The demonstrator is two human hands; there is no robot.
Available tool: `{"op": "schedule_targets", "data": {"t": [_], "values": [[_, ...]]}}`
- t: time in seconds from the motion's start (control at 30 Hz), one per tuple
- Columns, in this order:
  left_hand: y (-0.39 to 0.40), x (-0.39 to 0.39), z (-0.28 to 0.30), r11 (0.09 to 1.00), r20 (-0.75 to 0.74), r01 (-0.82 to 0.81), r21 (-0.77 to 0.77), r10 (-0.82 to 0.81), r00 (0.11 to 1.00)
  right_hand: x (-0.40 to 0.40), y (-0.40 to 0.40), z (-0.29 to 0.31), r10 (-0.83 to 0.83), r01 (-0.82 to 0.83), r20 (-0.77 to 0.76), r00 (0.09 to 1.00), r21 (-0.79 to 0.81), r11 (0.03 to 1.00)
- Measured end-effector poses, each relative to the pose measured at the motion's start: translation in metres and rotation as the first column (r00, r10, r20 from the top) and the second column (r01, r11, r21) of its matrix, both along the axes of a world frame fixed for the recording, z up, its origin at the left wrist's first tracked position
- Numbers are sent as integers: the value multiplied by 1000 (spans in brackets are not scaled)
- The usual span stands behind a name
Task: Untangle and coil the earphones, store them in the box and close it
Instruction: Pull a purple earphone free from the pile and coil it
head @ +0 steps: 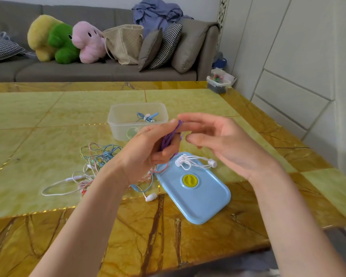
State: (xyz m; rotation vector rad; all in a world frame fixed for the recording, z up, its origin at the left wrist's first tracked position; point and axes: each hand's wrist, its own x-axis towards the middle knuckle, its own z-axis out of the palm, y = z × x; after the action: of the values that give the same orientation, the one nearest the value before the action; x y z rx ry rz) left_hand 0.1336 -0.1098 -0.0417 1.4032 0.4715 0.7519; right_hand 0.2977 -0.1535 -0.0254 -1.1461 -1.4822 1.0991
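Clear box (118, 124) holds blue earphones (147, 117); left hand (148, 148) grips purple earphones (169, 137), right hand (218, 140) relaxed.

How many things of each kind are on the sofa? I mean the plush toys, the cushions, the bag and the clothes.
Plush toys: 3, yellow, green, pink
Cushions: 3, grey, houndstooth, and one houndstooth at the left edge
Bag: 1, beige
Clothes: 1 blue heap
Total: 8
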Motion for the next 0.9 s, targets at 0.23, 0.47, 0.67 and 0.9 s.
{"op": "schedule_targets", "data": {"t": [0.23,0.47,0.67,0.9], "values": [[3,-1,-4,986,66,145,-84,-140,988,-6,-2,-4,-47,47,112,993,7,999],[0,1,-1,972,109,204,-112,-192,975,0,-4,0,-72,72,24,997,-18,997],[-1,9,-3,975,-28,-24,-221,18,999,2,-1,-5,-134,130,-23,991,-137,982],[-5,25,-4,900,-446,-164,404,350,824,-7,5,-9,-369,380,111,923,-106,919]]}}
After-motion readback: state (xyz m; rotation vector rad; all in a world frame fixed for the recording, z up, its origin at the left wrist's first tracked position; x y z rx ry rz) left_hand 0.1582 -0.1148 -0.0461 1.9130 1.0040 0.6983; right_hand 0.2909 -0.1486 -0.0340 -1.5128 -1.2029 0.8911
